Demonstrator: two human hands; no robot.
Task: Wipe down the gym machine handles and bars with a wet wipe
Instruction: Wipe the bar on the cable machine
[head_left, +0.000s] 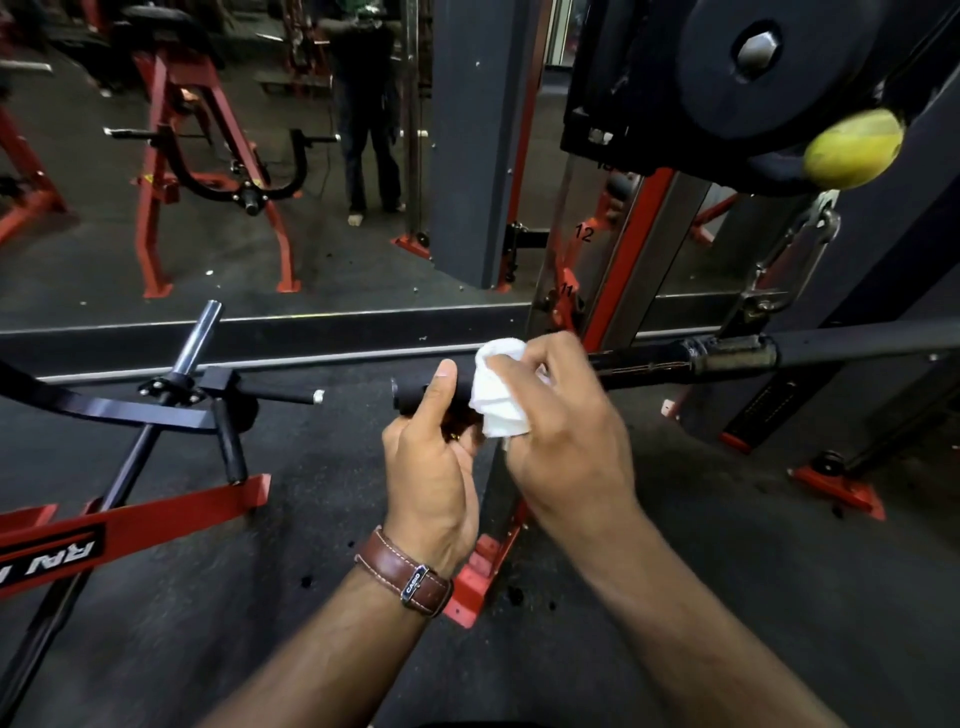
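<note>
Left hand (431, 467) curled around the black cylindrical padded bar handle (415, 402), right hand (563, 431) pinching the crumpled white wet wipe (501, 400): wipe judged soft, light, best gripped bunched.

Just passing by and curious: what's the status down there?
Left hand grips the handle near its end. Right hand holds the wipe around it. Nothing in the way.

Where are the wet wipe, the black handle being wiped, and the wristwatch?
wet wipe (500, 397), head view, middle of the bunched white cloth.
black handle (410, 401), head view, bare end left of the thumb.
wristwatch (400, 569), head view, brown leather strap.
</note>
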